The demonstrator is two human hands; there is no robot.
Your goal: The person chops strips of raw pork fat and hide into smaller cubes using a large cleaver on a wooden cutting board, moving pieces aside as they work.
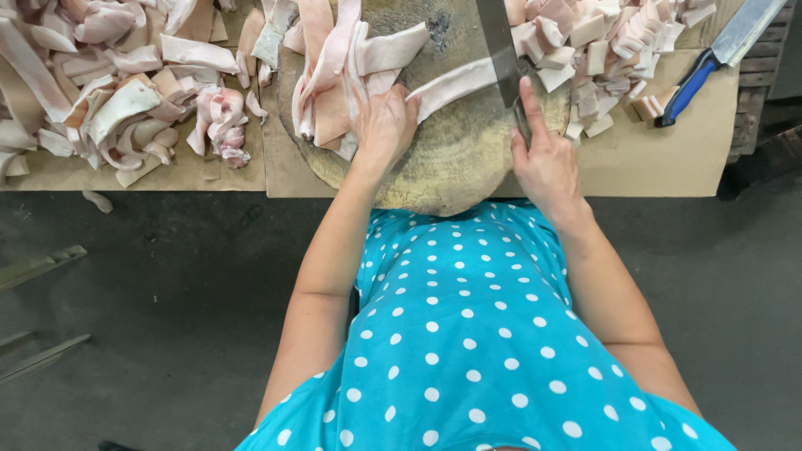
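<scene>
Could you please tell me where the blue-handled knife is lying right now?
In the head view, the blue-handled knife lies unused at the far right on the brown cardboard, just right of the pile of cut pieces.

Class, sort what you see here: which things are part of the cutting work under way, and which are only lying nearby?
In use: left hand, pale meat strip, right hand, cleaver, round wooden block, strips on the block, cut pieces.

Lying about: blue-handled knife, strip heap at far left, brown paper.

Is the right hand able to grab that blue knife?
Probably not right now: the right hand is shut on the cleaver. The blue knife lies bare on the cardboard, nothing over it.
</scene>
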